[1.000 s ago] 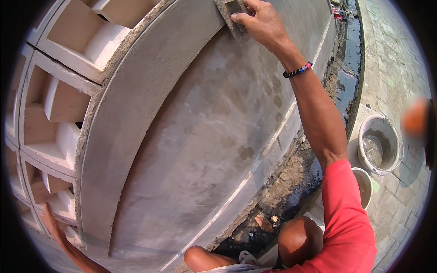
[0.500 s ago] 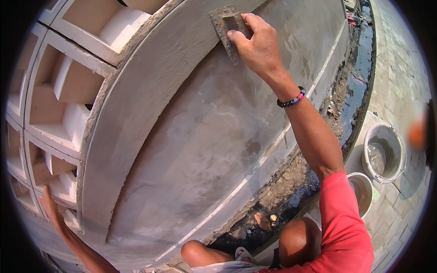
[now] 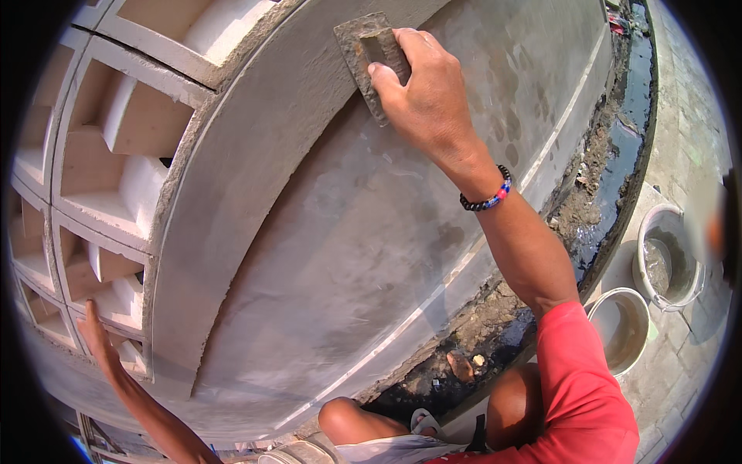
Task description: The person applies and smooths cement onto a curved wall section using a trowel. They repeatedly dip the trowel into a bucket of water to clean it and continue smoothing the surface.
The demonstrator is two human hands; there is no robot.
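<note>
My right hand (image 3: 433, 97) grips the handle of a small mortar-caked plastering float (image 3: 368, 68). The float's plate lies against the grey plastered band (image 3: 255, 131), at the edge where the band steps to the smooth, damp-patched wall face (image 3: 348, 232). A beaded bracelet (image 3: 495, 193) circles my right wrist. At the far left, my left hand (image 3: 97, 339) rests against the pale openwork ventilation blocks (image 3: 108, 255). One of its fingers is stretched out at a block's edge; the other fingers are partly hidden.
A drain channel (image 3: 618, 166) with dark water and rubble runs along the wall's foot. Two buckets stand on the paving at right: one (image 3: 671, 255) with grey mortar inside, the other (image 3: 621, 329) nearer me. My bent knees (image 3: 514, 410) are beside the drain.
My right hand has drawn the float a short way back toward me along the band's edge. My left hand stays at the blocks. The whole view has shifted slightly.
</note>
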